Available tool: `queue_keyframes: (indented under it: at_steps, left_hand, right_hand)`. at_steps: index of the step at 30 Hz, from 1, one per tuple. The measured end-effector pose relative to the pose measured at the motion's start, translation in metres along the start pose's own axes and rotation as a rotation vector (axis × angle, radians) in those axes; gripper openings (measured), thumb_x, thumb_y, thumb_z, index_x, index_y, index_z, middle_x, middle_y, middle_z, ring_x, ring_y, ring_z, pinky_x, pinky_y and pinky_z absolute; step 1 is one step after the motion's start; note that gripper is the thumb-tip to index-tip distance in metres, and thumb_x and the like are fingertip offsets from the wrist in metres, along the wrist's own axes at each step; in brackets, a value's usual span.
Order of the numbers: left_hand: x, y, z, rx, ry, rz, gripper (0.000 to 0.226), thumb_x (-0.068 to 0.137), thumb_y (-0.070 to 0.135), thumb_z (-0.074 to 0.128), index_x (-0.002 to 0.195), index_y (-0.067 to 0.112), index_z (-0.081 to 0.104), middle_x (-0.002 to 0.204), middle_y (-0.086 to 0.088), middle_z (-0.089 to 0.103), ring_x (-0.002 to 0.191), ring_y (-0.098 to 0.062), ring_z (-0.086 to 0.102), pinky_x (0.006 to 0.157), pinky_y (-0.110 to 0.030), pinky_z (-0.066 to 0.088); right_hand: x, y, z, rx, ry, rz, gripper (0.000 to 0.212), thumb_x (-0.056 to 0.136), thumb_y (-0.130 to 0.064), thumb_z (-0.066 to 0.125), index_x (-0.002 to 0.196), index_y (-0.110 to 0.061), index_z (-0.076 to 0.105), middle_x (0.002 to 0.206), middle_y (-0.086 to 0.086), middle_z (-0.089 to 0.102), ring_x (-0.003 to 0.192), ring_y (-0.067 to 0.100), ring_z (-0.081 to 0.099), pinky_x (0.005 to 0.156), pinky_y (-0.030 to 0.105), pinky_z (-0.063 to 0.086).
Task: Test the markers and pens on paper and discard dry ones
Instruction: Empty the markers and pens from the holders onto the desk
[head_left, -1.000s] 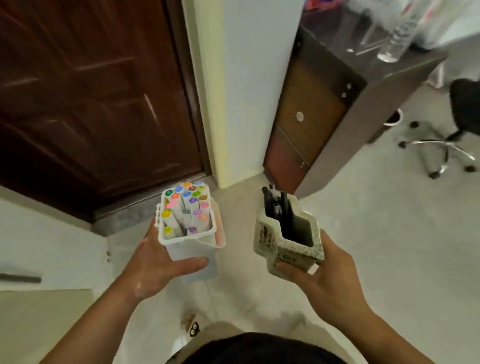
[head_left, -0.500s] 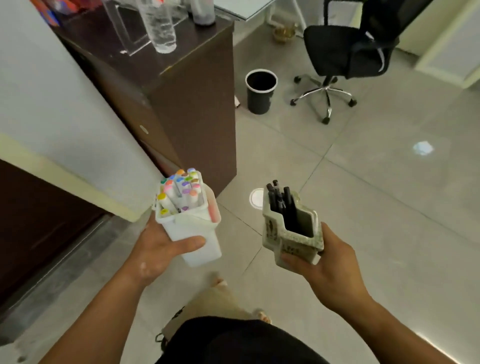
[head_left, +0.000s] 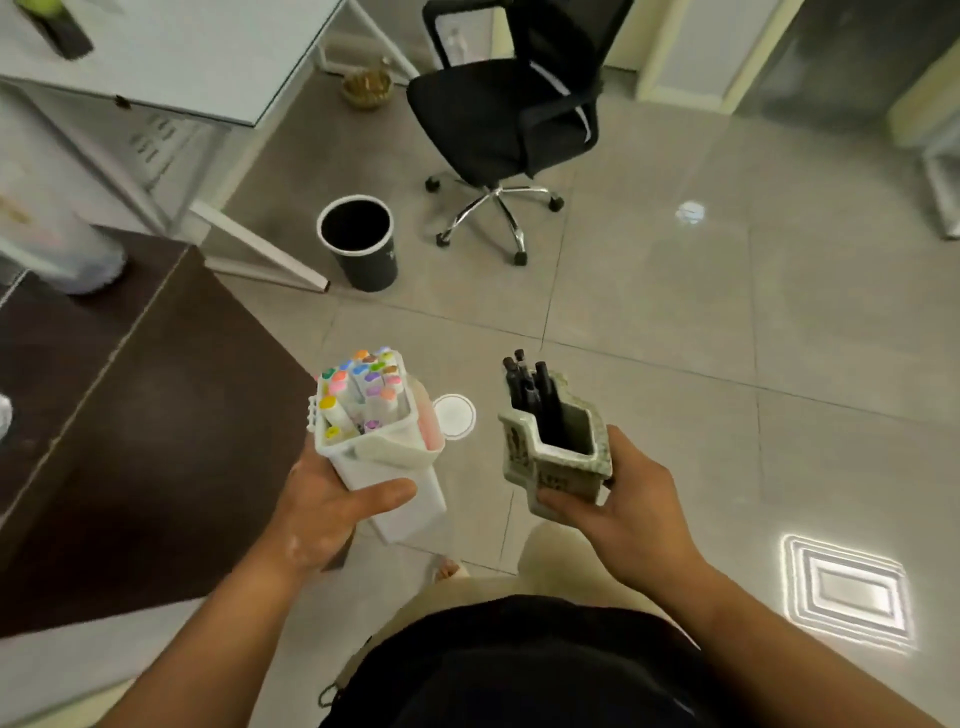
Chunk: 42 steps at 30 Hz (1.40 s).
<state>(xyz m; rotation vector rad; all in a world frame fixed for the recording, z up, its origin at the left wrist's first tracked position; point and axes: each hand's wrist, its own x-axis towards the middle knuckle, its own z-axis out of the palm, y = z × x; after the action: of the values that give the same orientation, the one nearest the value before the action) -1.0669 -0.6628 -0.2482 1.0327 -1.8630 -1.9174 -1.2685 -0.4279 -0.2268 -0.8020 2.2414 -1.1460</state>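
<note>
Marker tub (head_left: 387, 470) and pen holder (head_left: 563, 467) stay clasped in curled fingers (head_left: 382, 494); bin (head_left: 358, 247) looms nearer.

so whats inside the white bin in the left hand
Markers stand packed in the white bin, coloured caps up. Their lower barrels and the bin's bottom are hidden by its walls.
</note>
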Motion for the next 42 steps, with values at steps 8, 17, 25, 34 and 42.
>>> queue_keyframes:
  at_steps: [8,17,25,34,42]
  left_hand:
    - [0.203,0.057,-0.003,-0.012,-0.001,0.054,0.087,0.052,0.036,0.096,0.128,0.018,0.058,0.117,-0.003,0.071,0.108,-0.018,0.068,0.081,-0.025,0.057]
    - [0.409,0.131,-0.035,-0.107,0.241,-0.030,0.097,0.045,0.036,0.094,0.130,0.013,0.055,0.106,-0.005,0.072,0.093,-0.024,0.071,0.055,-0.028,0.057]
    - [0.564,0.155,-0.115,-0.210,0.380,0.026,0.087,0.050,0.033,0.096,0.129,0.020,0.061,0.121,-0.004,0.070,0.108,-0.021,0.069,0.078,-0.028,0.058]
    - [0.725,0.190,-0.260,-0.117,0.435,-0.010,0.103,0.043,0.053,0.096,0.134,0.031,0.054,0.127,0.008,0.067,0.113,-0.014,0.065,0.086,-0.033,0.057]
    - [0.823,0.228,-0.334,-0.232,0.570,0.046,0.101,0.044,0.047,0.097,0.134,0.028,0.054,0.125,0.002,0.068,0.110,-0.016,0.067,0.078,-0.025,0.058]
  right_hand:
    - [0.206,-0.016,-0.002,0.021,0.040,-0.023,0.067,0.069,-0.032,0.090,0.113,-0.061,0.050,0.105,-0.040,0.065,0.096,-0.012,0.064,0.075,0.004,0.049]
    - [0.483,-0.065,-0.038,-0.105,-0.152,-0.151,0.069,0.069,-0.034,0.090,0.118,-0.057,0.046,0.094,-0.049,0.058,0.096,-0.023,0.056,0.072,0.000,0.043]
    - [0.691,-0.133,0.005,-0.110,-0.252,-0.252,0.069,0.073,-0.032,0.088,0.123,-0.057,0.048,0.106,-0.044,0.062,0.104,-0.014,0.060,0.080,0.003,0.048]
    - [0.891,-0.215,0.085,-0.118,-0.220,-0.187,0.064,0.070,-0.030,0.092,0.118,-0.048,0.053,0.098,-0.037,0.068,0.096,-0.017,0.061,0.072,0.002,0.046]
    - [1.047,-0.300,0.151,-0.126,-0.319,-0.262,0.058,0.069,-0.029,0.092,0.114,-0.041,0.058,0.094,-0.023,0.070,0.091,-0.020,0.061,0.070,-0.001,0.045]
